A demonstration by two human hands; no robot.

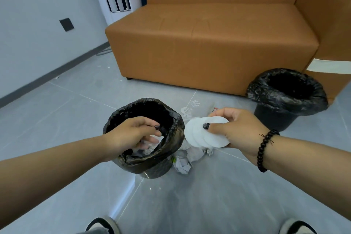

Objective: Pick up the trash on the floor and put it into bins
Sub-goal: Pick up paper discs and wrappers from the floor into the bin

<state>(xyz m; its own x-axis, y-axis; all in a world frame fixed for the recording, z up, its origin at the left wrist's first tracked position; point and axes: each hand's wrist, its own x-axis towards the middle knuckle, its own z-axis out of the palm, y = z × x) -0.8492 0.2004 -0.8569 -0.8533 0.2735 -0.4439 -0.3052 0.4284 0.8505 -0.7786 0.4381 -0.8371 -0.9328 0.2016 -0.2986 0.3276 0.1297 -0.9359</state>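
My right hand [235, 129] pinches a fanned stack of white round pads [199, 135], thumb on top, just right of the near bin. The near bin [133, 159], lined with a black bag, stands on the floor at centre. My left hand [131, 135] hangs over its opening with the fingers loosely curled downward; I see nothing held in them. Printed paper [150, 148] lies inside the bin under those fingers. Crumpled white paper [185, 163] and flat printed wrappers [193, 106] lie on the floor between the bins. A second black-lined bin [273, 118] stands to the right.
An orange-brown sofa [209, 43] fills the space behind both bins. The floor is grey tile [190, 205], with a grey wall [38, 24] and dark skirting on the left. My shoes [103, 226] show at the bottom edge. Small white scraps [103, 66] lie near the skirting.
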